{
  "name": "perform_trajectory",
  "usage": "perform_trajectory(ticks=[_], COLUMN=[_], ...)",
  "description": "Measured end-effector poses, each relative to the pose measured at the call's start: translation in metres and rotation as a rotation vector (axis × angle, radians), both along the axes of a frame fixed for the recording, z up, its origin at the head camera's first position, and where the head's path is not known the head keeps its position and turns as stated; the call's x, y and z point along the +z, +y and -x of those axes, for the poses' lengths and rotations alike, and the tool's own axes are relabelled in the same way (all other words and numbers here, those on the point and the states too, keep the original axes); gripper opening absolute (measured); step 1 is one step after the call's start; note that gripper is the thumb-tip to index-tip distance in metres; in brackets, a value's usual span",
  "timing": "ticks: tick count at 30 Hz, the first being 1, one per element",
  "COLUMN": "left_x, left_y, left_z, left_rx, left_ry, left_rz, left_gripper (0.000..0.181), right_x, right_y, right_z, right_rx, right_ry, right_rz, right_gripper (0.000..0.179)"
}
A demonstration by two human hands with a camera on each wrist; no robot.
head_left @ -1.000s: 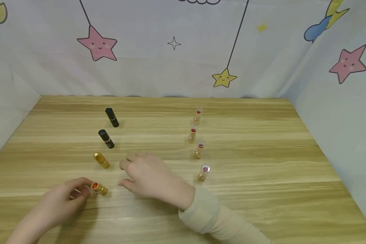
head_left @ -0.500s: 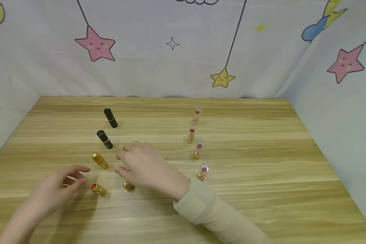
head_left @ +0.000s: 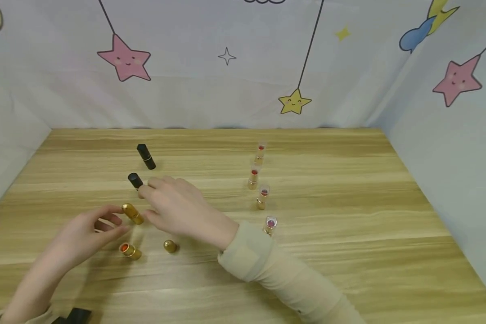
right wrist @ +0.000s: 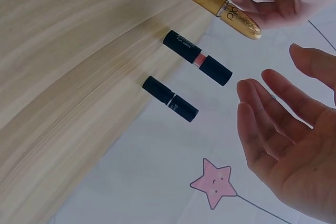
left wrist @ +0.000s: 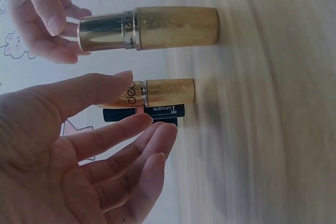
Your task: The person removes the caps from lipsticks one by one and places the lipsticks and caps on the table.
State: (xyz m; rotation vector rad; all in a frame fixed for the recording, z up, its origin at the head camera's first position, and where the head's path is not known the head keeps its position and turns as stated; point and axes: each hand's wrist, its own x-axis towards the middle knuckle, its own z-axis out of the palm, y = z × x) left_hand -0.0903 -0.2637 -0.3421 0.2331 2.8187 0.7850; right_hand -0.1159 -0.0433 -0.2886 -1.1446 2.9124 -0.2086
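Observation:
In the head view, my left hand (head_left: 83,236) is at the left of a capped gold lipstick (head_left: 132,214), its fingertips right beside the tube and its fingers loosely bent. My right hand (head_left: 182,211) reaches in from the other side, fingers relaxed, overlapping a black lipstick (head_left: 135,180) behind. The right wrist view has that gold tube (right wrist: 223,9) upright between the hands, apart from the right fingertips (right wrist: 247,90). Nearer me stands an uncapped gold lipstick (head_left: 130,251) showing an orange-red bullet, with its gold cap (head_left: 170,246) on the table to the right.
Another black lipstick (head_left: 146,156) stands farther back on the wooden table (head_left: 348,202). To the right, several clear-capped lipsticks form a row, the nearest one (head_left: 270,225) close to the right sleeve (head_left: 247,252). A white printed curtain (head_left: 194,90) borders the table.
The left hand has left the uncapped lipstick and moved up to the capped gold one. The right hand has shifted left and away from me, uncovering the gold cap on the table.

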Motion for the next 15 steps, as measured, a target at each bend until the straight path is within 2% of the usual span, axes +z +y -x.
perform_trajectory(ticks=[4,9,15], left_x=[0.000,-0.002,-0.003], left_y=[0.000,0.003,0.007], left_z=[0.003,0.009,0.015], left_rx=[-0.006,-0.033,-0.042], left_ry=[-0.003,-0.005,-0.041], left_rz=[-0.006,-0.034,-0.032], left_gripper=[0.052,0.051,0.052], right_x=[0.001,-0.001,-0.005], right_y=[-0.006,-0.011,-0.019], right_z=[0.004,0.008,0.013], right_rx=[0.031,0.062,0.096], right_ry=[-0.006,0.030,0.055], right_rz=[0.000,-0.018,-0.031], right_gripper=[0.031,0.031,0.030])
